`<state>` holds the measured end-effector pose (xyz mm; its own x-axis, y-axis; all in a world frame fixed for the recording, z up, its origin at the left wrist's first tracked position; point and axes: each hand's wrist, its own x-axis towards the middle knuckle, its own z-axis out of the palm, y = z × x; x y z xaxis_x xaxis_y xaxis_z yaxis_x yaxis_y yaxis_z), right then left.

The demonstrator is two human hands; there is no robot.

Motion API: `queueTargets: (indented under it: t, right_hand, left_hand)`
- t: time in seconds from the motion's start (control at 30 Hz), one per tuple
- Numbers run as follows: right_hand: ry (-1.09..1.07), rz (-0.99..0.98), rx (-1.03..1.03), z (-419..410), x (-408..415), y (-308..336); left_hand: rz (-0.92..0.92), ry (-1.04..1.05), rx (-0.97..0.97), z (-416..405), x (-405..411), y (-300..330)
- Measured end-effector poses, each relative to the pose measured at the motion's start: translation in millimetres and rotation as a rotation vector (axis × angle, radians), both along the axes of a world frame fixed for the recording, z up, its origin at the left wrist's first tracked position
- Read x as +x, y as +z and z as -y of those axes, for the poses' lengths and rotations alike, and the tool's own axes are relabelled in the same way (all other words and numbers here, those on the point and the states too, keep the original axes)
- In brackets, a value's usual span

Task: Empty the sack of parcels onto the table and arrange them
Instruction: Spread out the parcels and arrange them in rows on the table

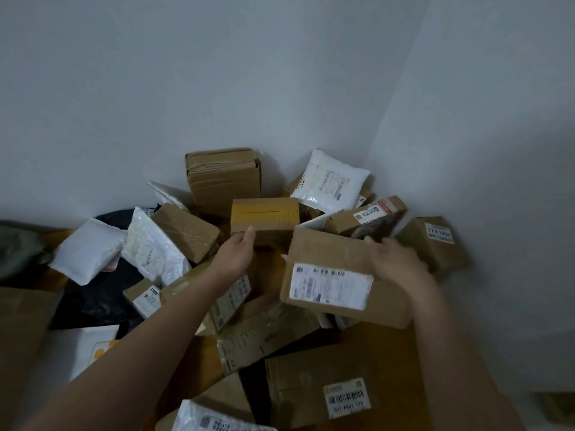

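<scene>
Parcels are heaped in the wall corner, all around both hands. The largest near them, a labelled cardboard box (339,275), lies under the blurred right hand (396,259), whose fingers grip its far edge. The left hand (238,251) holds a smaller tape-banded box (264,217) just beyond it.

1. Both bare forearms reach forward from the lower edge of the view.
2. The left hand (238,253) is extended palm inward, thumb up, its fingers hidden.
3. The right hand (395,259) is motion-blurred, back up, fingers forward.
</scene>
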<state>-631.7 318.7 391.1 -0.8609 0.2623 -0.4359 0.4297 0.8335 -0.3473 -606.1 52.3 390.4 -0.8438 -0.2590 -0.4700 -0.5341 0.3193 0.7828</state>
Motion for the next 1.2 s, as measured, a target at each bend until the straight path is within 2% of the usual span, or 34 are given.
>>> queueTargets:
  t: [0.07, 0.13, 0.2, 0.27, 0.33, 0.43, 0.53, 0.7, 0.93, 1.0, 1.1, 1.2]
  right_hand:
    - [0.023, 0.068, -0.075, 14.0, 13.9, -6.6]
    - [0.099, -0.016, -0.186, 27.8, 26.9, -4.6]
    - [0.024, -0.149, -0.315, 29.0, 33.4, 0.2]
    - [-0.122, -0.251, -0.392, 17.1, 35.4, 0.4]
    - [-0.161, -0.161, -0.376, 8.4, 37.0, -4.0]
    - [-0.091, 0.060, -0.476, 13.3, 49.7, -8.0]
    - [-0.012, 0.054, -0.464, 19.9, 60.2, -3.1]
    - [-0.073, -0.090, -0.389, -4.5, 66.2, 7.8]
    - [-0.352, -0.369, -0.516, -52.4, 95.6, 34.5]
    - [-0.372, -0.315, -0.478, -70.1, 109.4, 40.9]
    - [-0.405, -0.110, -0.419, -93.3, 130.1, 38.4]
    - [-0.249, 0.026, -0.305, -98.2, 145.1, 35.5]
  left_hand:
    - [0.157, -0.026, 0.141, -2.0, 5.2, 3.1]
    - [0.267, -0.040, 0.259, -6.1, 11.0, 3.1]
    - [0.243, -0.086, 0.181, -3.8, 16.0, 0.6]
    - [0.216, -0.037, 0.051, 3.3, 22.0, -2.5]
    - [0.256, 0.042, -0.039, 14.8, 29.6, -5.6]
    - [0.356, 0.021, 0.072, 17.5, 43.4, -2.3]
    - [0.330, 0.031, 0.167, 6.1, 55.4, 7.0]
    - [0.347, -0.015, 0.337, -12.2, 82.8, 22.1]
    - [0.184, -0.003, 0.401, -41.8, 91.9, 26.7]
    - [0.174, -0.004, 0.410, -54.5, 89.7, 31.3]
    - [0.258, -0.073, 0.387, -76.2, 92.3, 32.4]
    - [0.300, -0.105, 0.362, -95.9, 97.1, 24.4]
